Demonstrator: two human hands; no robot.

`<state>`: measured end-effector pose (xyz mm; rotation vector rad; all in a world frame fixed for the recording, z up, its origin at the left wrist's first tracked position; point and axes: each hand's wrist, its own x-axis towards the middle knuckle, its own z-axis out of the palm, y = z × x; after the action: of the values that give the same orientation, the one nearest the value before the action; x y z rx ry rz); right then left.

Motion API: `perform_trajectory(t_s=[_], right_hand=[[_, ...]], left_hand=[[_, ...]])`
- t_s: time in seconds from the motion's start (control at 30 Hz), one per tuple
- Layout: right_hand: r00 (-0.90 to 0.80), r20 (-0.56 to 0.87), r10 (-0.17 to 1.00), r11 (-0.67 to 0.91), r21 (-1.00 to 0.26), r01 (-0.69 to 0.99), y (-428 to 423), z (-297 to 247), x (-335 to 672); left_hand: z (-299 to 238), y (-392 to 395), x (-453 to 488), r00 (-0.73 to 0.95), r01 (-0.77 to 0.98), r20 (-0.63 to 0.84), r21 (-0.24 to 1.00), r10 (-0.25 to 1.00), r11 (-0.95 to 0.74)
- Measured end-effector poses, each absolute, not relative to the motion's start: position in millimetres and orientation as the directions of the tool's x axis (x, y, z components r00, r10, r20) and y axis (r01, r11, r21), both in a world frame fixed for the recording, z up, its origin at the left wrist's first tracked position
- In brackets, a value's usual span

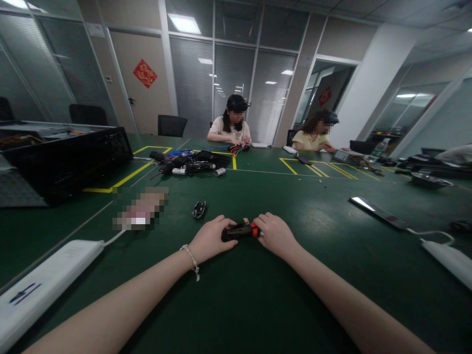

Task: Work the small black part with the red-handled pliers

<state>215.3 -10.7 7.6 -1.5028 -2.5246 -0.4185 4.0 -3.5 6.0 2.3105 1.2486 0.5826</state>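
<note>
Here, black device (239, 232), red at one end, gripped by left hand (213, 239), right hand (276, 235)

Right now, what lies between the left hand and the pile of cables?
A small black-and-silver piece lies on the green table between the left hand and cable pile, in the head view.

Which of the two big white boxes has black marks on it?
The left white box, with dark strokes on top; the right white box shows no marks.

Green table (236, 309), black chair (172, 125), pale door (153, 110), glass partition (236, 24) with blinds (190, 93) and reflected lights (184, 23)
</note>
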Motion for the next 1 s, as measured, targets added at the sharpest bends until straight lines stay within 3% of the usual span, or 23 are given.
perform_trajectory(t_s=[1.0], right_hand=[[-0.467,0.298,0.832,0.428,0.19,0.884,-14.5,13.2,213.4]], left_hand=[[8.9,-5.1,5.4,0.494,0.679,0.14,0.554,0.858,-0.481]])
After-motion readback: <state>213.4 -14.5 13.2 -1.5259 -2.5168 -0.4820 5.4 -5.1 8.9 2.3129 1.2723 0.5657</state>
